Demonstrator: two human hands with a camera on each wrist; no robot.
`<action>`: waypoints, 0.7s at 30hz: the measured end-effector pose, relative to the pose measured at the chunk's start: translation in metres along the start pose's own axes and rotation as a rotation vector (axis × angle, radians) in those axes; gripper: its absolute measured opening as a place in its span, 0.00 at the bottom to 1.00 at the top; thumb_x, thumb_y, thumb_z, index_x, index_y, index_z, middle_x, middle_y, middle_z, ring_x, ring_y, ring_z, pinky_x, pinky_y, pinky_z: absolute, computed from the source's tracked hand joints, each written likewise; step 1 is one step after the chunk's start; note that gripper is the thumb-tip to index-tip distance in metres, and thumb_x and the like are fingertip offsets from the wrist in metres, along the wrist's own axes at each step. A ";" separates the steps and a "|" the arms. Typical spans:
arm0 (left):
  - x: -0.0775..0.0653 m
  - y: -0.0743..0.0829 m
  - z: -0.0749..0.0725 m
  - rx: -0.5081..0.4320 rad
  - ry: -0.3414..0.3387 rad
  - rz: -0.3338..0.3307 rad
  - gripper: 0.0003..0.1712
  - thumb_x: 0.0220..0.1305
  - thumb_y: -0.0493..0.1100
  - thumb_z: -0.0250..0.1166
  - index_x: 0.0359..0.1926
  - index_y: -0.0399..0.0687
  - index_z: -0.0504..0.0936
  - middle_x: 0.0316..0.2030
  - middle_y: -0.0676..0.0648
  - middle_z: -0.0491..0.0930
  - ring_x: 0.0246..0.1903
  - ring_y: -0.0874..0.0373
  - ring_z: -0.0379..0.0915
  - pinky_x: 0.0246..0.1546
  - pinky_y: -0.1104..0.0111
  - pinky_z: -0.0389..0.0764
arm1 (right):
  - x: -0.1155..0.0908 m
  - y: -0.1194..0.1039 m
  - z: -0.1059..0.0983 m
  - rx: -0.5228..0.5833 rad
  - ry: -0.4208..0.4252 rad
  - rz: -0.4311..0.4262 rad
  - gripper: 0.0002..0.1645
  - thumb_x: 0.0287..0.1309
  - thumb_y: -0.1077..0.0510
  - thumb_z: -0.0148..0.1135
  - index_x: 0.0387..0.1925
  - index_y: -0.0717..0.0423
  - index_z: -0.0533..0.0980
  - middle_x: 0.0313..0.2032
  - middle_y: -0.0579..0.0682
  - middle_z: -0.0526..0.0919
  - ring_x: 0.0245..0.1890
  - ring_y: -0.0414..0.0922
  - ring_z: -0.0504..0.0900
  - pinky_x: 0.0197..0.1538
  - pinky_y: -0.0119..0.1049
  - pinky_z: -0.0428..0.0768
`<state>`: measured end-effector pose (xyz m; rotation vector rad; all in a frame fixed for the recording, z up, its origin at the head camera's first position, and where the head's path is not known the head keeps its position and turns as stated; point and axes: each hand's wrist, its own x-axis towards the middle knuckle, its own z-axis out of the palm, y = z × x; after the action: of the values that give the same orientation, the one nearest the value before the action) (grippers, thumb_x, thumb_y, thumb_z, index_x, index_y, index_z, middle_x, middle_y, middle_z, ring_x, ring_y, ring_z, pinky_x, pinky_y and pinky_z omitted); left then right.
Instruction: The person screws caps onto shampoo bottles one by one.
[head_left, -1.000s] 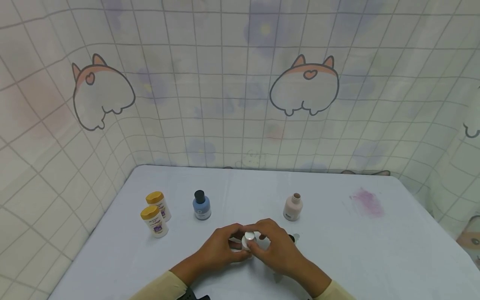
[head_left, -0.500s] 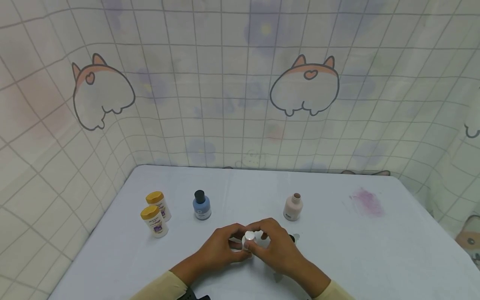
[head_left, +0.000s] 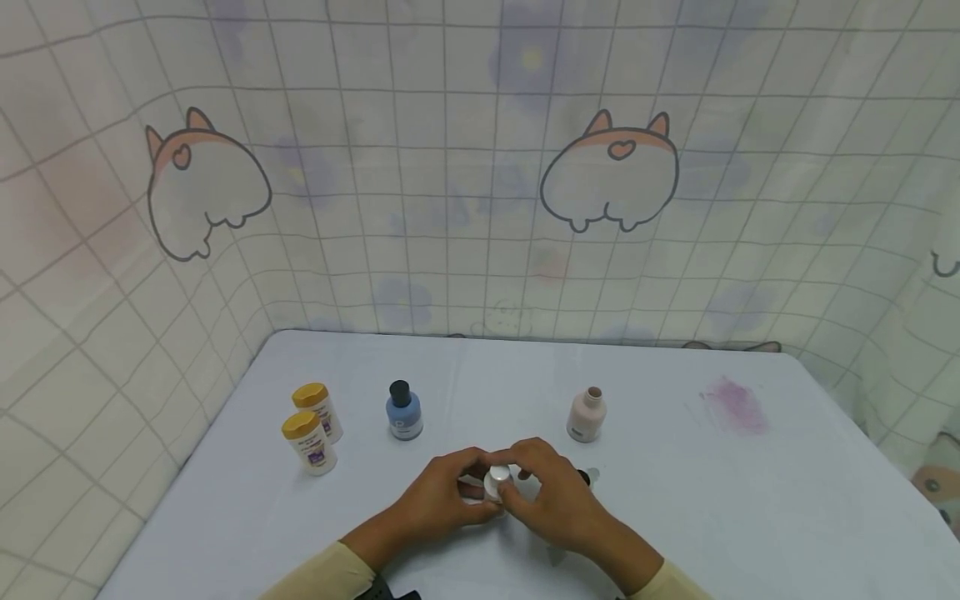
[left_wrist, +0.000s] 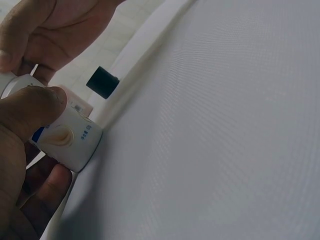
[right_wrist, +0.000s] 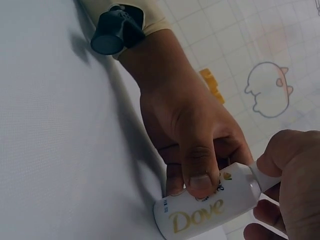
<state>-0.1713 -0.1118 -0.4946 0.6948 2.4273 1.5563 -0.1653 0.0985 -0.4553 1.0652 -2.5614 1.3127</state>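
Observation:
A small white Dove bottle [right_wrist: 205, 212] stands on the table between my two hands. My left hand [head_left: 442, 492] grips its body, thumb on one side and fingers on the other. At the top, my right hand [head_left: 558, 500] pinches the white cap [head_left: 498, 472] between thumb and fingers. The bottle's base is at the white tabletop in the left wrist view, where my left thumb [left_wrist: 37, 107] lies across the label. Just beyond my right hand lies a dark cap [left_wrist: 102, 82], mostly hidden by that hand in the head view.
An uncapped pale pink bottle [head_left: 587, 417] stands behind my right hand. To the left are a blue bottle [head_left: 404, 415] with a black cap and two white bottles with yellow lids, the nearer bottle [head_left: 311, 450] overlapping the other. A pink stain [head_left: 735, 406] marks the tabletop [head_left: 750, 517].
The fingers of my right hand shift slightly at the white cap. My left hand and the bottle keep their place, and the other bottles have not moved.

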 end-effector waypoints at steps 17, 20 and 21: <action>0.000 0.004 -0.001 0.044 0.000 0.010 0.26 0.52 0.52 0.72 0.52 0.61 0.73 0.45 0.60 0.76 0.45 0.65 0.74 0.45 0.75 0.78 | 0.000 -0.004 -0.002 0.001 0.000 0.135 0.19 0.56 0.40 0.62 0.50 0.32 0.74 0.47 0.30 0.74 0.44 0.35 0.73 0.43 0.36 0.77; 0.000 0.005 -0.001 0.041 0.001 -0.003 0.26 0.52 0.51 0.72 0.52 0.60 0.73 0.45 0.60 0.76 0.45 0.65 0.74 0.45 0.75 0.77 | 0.001 -0.002 -0.002 0.019 -0.020 0.067 0.20 0.59 0.45 0.61 0.53 0.35 0.73 0.50 0.31 0.74 0.48 0.34 0.72 0.47 0.39 0.77; 0.000 0.006 -0.001 0.036 0.001 -0.007 0.26 0.52 0.50 0.72 0.52 0.59 0.73 0.45 0.59 0.76 0.45 0.65 0.74 0.45 0.75 0.77 | 0.000 -0.001 -0.002 0.022 -0.024 0.047 0.20 0.60 0.47 0.61 0.54 0.37 0.73 0.50 0.32 0.75 0.49 0.34 0.71 0.48 0.40 0.77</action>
<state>-0.1702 -0.1107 -0.4888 0.6915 2.4616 1.5145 -0.1653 0.0992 -0.4530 1.0362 -2.6111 1.3498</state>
